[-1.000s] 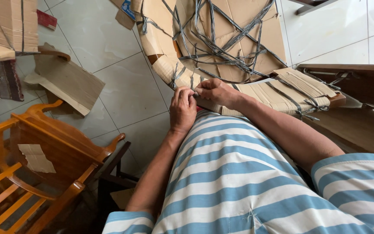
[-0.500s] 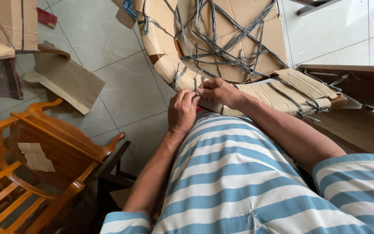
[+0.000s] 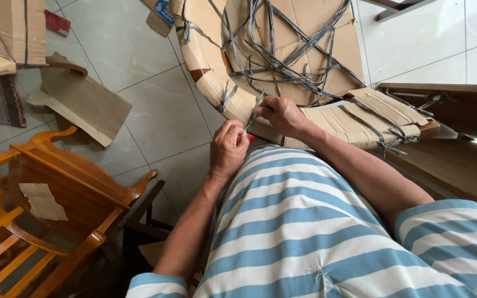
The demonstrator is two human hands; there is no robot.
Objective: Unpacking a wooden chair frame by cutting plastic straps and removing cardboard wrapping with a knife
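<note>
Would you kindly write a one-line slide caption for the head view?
Both hands, left hand and right hand, work grey plastic strapping on a cardboard-wrapped wooden frame.

Wrapped chair (image 3: pixel 282 60) ahead (strapped), wooden chair (image 3: pixel 45 204) left, cardboard sheet (image 3: pixel 84 105) seemingly behind it

Matt brown cardboard (image 3: pixel 305 33) wraps the frame at top, bound by grey straps (image 3: pixel 282 72), probably plastic. The lower-left chair (image 3: pixel 56 182) is glossy varnished wood; the floor tiles (image 3: pixel 139 49) look smooth.
</note>
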